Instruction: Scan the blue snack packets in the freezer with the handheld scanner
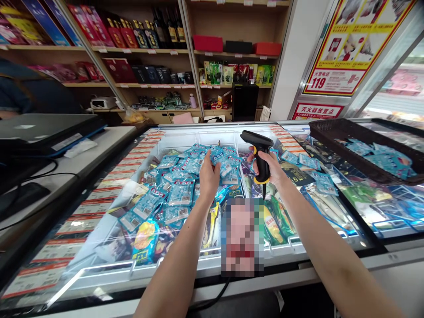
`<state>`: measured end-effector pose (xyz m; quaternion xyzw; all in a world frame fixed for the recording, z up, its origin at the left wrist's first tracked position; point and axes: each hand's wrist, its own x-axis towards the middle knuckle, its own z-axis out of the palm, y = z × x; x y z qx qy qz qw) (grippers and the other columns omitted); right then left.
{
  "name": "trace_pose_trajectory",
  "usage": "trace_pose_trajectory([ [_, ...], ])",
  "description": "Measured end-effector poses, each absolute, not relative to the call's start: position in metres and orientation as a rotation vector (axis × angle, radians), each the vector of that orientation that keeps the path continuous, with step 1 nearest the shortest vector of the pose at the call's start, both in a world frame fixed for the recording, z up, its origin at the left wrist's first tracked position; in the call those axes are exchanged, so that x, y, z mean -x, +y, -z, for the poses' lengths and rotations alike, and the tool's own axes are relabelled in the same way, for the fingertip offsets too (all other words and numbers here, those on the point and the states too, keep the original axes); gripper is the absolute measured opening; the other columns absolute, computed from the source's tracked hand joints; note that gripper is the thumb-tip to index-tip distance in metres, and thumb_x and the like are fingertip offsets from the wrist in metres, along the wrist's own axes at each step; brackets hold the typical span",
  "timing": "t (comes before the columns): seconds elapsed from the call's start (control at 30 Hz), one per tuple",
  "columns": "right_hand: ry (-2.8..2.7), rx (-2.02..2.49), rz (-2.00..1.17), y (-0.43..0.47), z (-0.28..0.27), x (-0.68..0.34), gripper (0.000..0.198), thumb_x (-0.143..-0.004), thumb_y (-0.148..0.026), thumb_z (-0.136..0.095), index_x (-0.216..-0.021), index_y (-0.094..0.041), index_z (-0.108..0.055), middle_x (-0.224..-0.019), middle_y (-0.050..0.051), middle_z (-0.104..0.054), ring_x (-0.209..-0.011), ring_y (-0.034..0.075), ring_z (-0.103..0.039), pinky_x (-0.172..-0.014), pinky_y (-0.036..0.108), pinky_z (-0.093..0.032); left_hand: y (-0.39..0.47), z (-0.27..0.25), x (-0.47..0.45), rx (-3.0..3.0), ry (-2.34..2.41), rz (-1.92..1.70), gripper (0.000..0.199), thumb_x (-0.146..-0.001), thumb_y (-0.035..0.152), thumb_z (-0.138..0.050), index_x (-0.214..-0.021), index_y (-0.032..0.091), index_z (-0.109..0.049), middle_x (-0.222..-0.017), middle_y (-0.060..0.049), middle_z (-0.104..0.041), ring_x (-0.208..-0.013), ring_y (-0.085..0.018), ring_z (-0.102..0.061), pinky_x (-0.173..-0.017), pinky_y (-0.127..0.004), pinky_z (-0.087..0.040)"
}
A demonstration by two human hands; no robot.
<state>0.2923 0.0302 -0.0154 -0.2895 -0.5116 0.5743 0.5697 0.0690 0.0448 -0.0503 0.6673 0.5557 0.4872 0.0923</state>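
My right hand is wrapped round the grip of a black barcode scanner with yellow trim. Its head points left, over the freezer, and a cord hangs from the handle. My left hand reaches over a heap of small blue packets; its index finger is stretched out and the thumb stands apart from it. The other fingers are hidden behind the hand. Right beside the thumb lies a blue packet with a barcode. The heap rests on the glass top of a chest freezer.
A dark basket with more blue packets stands at the right. Several loose packets lie near it. At the left is a counter with black equipment, and a person's sleeve behind it. Stocked shelves line the back.
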Motion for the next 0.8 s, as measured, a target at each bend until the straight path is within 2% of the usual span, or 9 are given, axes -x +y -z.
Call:
trace_pose_trajectory([
  [0.13,-1.135,0.64,-1.403,0.042,0.028,-0.295,0.042,-0.08,-0.047,-0.058,-0.11,-0.017,-0.058,-0.08,0.003,-0.067,-0.042,0.009,-0.052,-0.037,0.022,-0.042,0.045,0.044,-0.061,-2.173,1.794,-1.418,0.053,-0.09,0.026,-0.043,-0.141,0.014,-0.034,-0.109,-0.016,-0.057,-0.102,-0.027,-0.055,-0.088,-0.043,-0.045],
  [0.23,-1.087,0.637,-1.482,0.052,0.041,-0.293,0.042,-0.078,-0.047,-0.06,-0.107,-0.017,-0.058,-0.078,0.003,-0.067,-0.044,0.011,-0.056,-0.038,0.023,-0.044,0.047,0.041,-0.055,-2.27,1.875,-1.42,0.05,-0.089,0.027,-0.044,-0.136,0.013,-0.041,-0.12,-0.02,-0.051,-0.106,-0.029,-0.053,-0.089,-0.045,-0.044],
  [0.33,-1.074,0.634,-1.52,0.058,0.047,-0.29,0.043,-0.079,-0.048,-0.06,-0.107,-0.016,-0.058,-0.079,0.004,-0.068,-0.045,0.012,-0.058,-0.04,0.024,-0.046,0.046,0.038,-0.056,-2.382,1.912,-1.447,0.043,-0.087,0.029,-0.049,-0.128,0.016,-0.05,-0.13,-0.018,-0.045,-0.116,-0.032,-0.046,-0.096,-0.049,-0.039],
  [0.43,-1.071,0.627,-1.532,0.06,0.045,-0.29,0.045,-0.079,-0.05,-0.059,-0.109,-0.017,-0.057,-0.077,0.004,-0.067,-0.042,0.01,-0.054,-0.036,0.022,-0.042,0.044,0.035,-0.064,-2.483,1.88,-1.326,0.035,-0.088,0.03,-0.049,-0.12,0.02,-0.057,-0.129,-0.014,-0.05,-0.12,-0.032,-0.044,-0.099,-0.05,-0.036],
  [0.57,-1.064,0.635,-1.501,0.064,0.038,-0.303,0.046,-0.079,-0.051,-0.057,-0.11,-0.017,-0.057,-0.077,0.003,-0.066,-0.041,0.009,-0.052,-0.036,0.022,-0.041,0.054,0.034,-0.085,-2.546,1.678,-1.133,0.03,-0.089,0.033,-0.046,-0.112,0.02,-0.061,-0.116,-0.011,-0.06,-0.108,-0.027,-0.054,-0.094,-0.044,-0.04],
  [0.7,-1.085,0.624,-1.438,0.069,0.039,-0.329,0.042,-0.08,-0.046,-0.058,-0.11,-0.017,-0.056,-0.075,0.001,-0.065,-0.041,0.01,-0.052,-0.036,0.022,-0.04,0.074,0.033,-0.116,-2.566,1.51,-0.995,0.036,-0.091,0.038,-0.043,-0.116,0.018,-0.06,-0.114,-0.011,-0.062,-0.107,-0.025,-0.056,-0.092,-0.038,-0.043],
  [0.8,-1.029,0.616,-1.383,0.074,0.043,-0.345,0.04,-0.082,-0.046,-0.055,-0.11,-0.019,-0.056,-0.075,0.0,-0.063,-0.041,0.009,-0.052,-0.037,0.022,-0.04,0.085,0.035,-0.149,-2.543,1.53,-0.851,0.05,-0.088,0.049,-0.045,-0.123,0.015,-0.054,-0.118,-0.014,-0.061,-0.11,-0.027,-0.055,-0.091,-0.038,-0.043],
])
